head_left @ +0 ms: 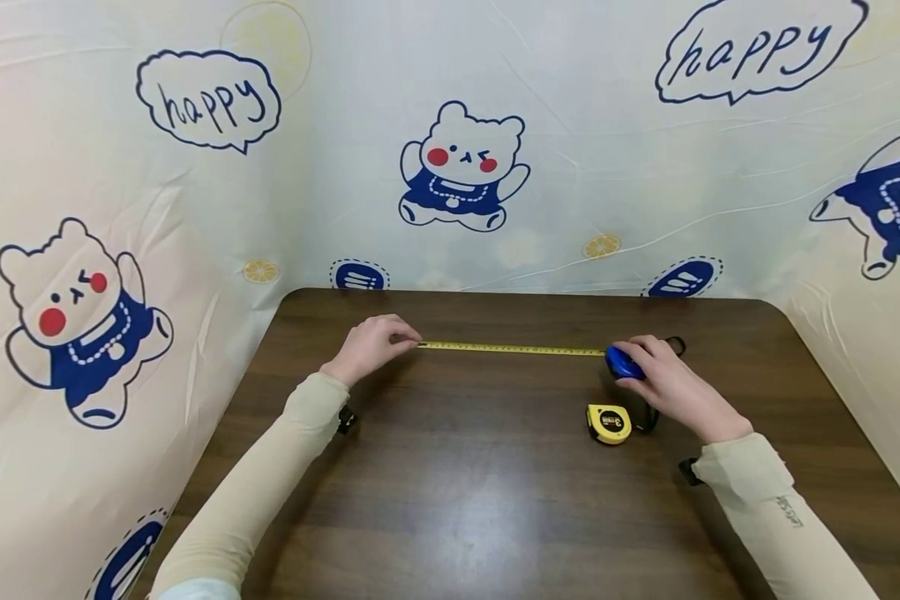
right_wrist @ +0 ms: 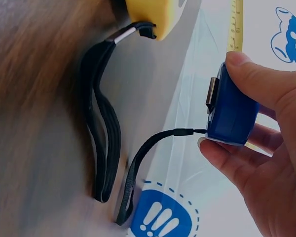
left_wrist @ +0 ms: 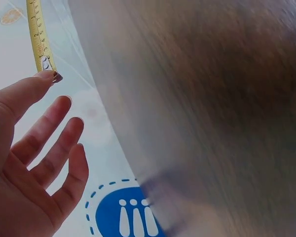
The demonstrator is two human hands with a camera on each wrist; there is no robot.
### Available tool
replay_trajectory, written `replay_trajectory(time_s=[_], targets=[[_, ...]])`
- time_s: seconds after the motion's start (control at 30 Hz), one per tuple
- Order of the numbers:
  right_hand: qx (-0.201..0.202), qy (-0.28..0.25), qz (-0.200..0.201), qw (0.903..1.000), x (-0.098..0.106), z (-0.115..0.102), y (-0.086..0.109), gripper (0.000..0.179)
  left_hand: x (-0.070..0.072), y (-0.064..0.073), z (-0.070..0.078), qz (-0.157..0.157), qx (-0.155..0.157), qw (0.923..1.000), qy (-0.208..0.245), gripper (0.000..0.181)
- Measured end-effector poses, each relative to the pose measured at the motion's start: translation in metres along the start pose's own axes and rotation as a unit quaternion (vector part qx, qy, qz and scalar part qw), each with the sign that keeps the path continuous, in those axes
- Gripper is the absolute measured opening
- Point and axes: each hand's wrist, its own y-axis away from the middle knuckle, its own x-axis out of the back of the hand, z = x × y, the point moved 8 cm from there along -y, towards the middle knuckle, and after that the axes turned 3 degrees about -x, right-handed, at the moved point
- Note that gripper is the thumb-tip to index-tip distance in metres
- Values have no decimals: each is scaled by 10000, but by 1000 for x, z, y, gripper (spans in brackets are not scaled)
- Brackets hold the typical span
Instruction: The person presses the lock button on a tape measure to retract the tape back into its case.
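Observation:
A blue tape measure (head_left: 624,363) is gripped in my right hand (head_left: 663,383), thumb on one side and fingers round the other in the right wrist view. Its yellow blade (head_left: 513,348) stretches out to the left, nearly level over the far part of the table. My left hand (head_left: 367,348) pinches the end of the blade, where a small metal hook (left_wrist: 57,77) shows by the thumb; the other fingers are loosely bent. A black wrist strap (right_wrist: 145,155) hangs from the blue case, which has a metal clip (right_wrist: 212,94).
A yellow tape measure (head_left: 609,424) lies on the brown table (head_left: 450,500), just in front of my right hand. Its black strap (right_wrist: 101,108) lies beside it. Behind the table and at its sides hangs a printed cloth (head_left: 345,183) with bears.

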Motion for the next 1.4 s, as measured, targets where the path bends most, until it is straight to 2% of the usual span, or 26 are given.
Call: replay_trajectory(time_s=[0.47,1.1,1.4], targets=[[-177,-34,-336,9993,-11,-4,-6,56,-12,-6,12,63,-101,9999,54,12],[-58,-98,-323,9994,-18,-13,-11,55,-18,-13,34,39,-233,9997,44,13],[-173,-202,-534,9982,-21,-19,-16,57,-20,-16,44,88,-336,9994,-15,12]])
